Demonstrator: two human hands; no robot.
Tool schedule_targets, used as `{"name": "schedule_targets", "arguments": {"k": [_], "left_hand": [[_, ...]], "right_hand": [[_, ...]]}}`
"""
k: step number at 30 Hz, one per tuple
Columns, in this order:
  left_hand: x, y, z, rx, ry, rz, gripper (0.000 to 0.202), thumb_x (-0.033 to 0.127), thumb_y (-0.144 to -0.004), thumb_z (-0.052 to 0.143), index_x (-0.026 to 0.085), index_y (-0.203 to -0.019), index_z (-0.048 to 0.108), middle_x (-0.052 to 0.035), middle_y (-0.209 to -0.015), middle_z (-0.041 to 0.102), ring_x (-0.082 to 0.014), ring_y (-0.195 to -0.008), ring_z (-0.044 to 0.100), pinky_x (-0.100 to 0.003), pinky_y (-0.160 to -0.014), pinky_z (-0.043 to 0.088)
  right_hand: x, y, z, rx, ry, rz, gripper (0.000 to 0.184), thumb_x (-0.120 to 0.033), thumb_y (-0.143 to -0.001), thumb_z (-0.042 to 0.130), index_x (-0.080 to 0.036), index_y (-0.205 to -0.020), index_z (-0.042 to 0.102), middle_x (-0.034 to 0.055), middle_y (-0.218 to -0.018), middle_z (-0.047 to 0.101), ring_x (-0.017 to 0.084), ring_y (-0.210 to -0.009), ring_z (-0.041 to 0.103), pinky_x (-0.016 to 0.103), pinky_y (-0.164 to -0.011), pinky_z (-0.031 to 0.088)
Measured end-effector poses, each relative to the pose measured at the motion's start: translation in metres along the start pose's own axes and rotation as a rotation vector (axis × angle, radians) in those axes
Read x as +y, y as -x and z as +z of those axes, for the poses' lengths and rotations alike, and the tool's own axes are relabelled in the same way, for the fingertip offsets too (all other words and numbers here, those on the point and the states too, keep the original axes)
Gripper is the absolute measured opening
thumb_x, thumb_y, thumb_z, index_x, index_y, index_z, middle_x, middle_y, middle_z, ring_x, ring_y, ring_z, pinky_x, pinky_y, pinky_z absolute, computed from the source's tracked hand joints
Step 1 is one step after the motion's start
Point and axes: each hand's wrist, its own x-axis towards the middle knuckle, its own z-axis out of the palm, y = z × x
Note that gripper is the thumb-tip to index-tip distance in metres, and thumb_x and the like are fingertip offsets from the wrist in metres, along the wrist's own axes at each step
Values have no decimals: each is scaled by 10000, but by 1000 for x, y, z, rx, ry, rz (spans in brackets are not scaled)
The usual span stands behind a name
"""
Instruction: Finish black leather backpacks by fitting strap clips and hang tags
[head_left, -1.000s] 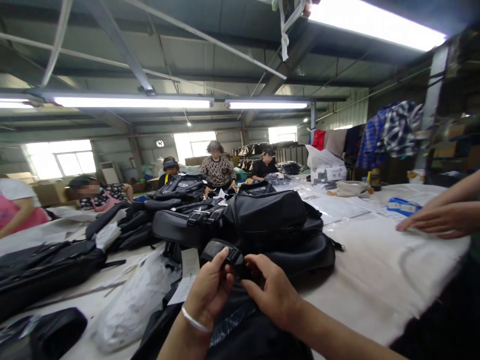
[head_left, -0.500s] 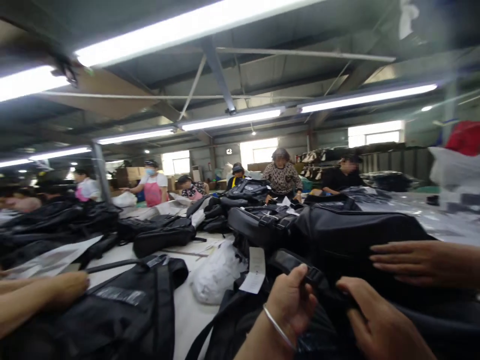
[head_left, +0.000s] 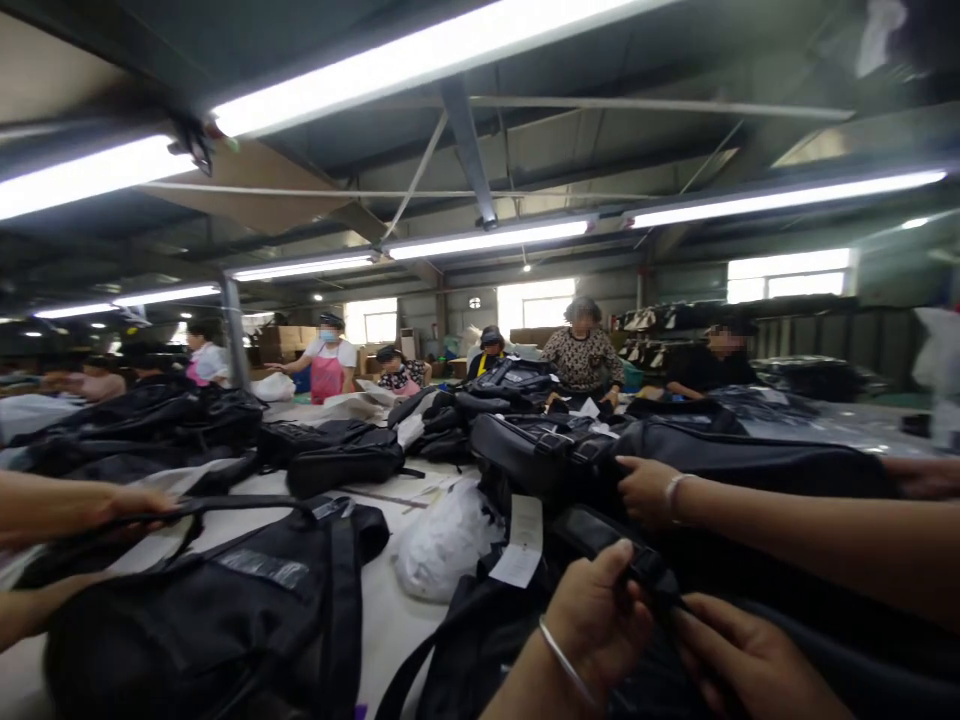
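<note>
My left hand (head_left: 600, 615), with a silver bangle at its wrist, grips a black strap from below, thumb up beside a dark buckle (head_left: 651, 568). Close by on the right, my right hand (head_left: 742, 640) pinches the strap just past the buckle. Underneath lies a black backpack (head_left: 480, 630), largely hidden by my hands and forearm. A white paper tag (head_left: 520, 545) hangs at its upper part. Behind my hands rests a large black bag (head_left: 750, 462).
A co-worker's banded arm (head_left: 750, 505) reaches in from the right. At left, another person's hands (head_left: 142, 508) hold a black backpack (head_left: 217, 610). A clear bag of white pieces (head_left: 446, 545) lies on the white table (head_left: 379, 580). Several people work behind piled bags.
The view has swung slightly left. At right, a co-worker's banded arm has reached in over the large bag. At left, a person's hand has raised a backpack strap. My hands keep their hold.
</note>
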Motion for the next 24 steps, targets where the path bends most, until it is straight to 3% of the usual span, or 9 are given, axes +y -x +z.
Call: {"name": "schedule_targets", "arguments": {"k": [3,7,11,16,20,24], "left_hand": [[-2,-2,0,-43,-16,-3,213,183,-907,565,50,-750,621,-36,-561,600,-57,-407,556,-95,-352,398],[3,-7,-3,-60,-57,-11,187,165,-922,553,70,-769,603,-12,-550,598,-49,-395,556,-92,-359,430],[18,-6,0,-37,-125,20,141,166,-917,569,87,-801,589,-12,-595,617,-50,-398,566,-103,-357,459],[49,-5,28,-64,-210,139,85,146,-872,625,105,-801,603,7,-615,603,-46,-396,548,-107,-336,458],[66,-6,49,-97,-255,197,69,132,-864,624,113,-799,609,18,-618,583,-37,-388,525,-100,-329,448],[69,-6,53,-92,-276,194,83,121,-866,612,122,-785,591,27,-604,571,-35,-392,520,-94,-332,444]], "right_hand": [[-32,7,9,39,8,-149,402,-556,-820,595,-159,-843,651,-14,-646,551,76,-501,468,193,-467,344],[-53,11,9,23,-63,-168,412,-531,-777,642,-136,-897,649,-6,-664,581,74,-475,480,207,-469,364],[-50,20,0,-14,-57,-115,383,-480,-729,689,-136,-885,624,12,-693,642,96,-494,551,226,-508,419],[-51,27,-12,2,41,-82,333,-456,-781,630,-149,-684,543,-8,-600,618,85,-480,542,196,-479,399],[-53,26,-22,-54,42,-44,297,-415,-791,628,-146,-690,557,-1,-617,641,83,-472,558,184,-456,411],[-44,26,-39,-115,27,93,311,-438,-758,670,-135,-741,601,14,-630,671,106,-462,598,198,-443,459]]}}
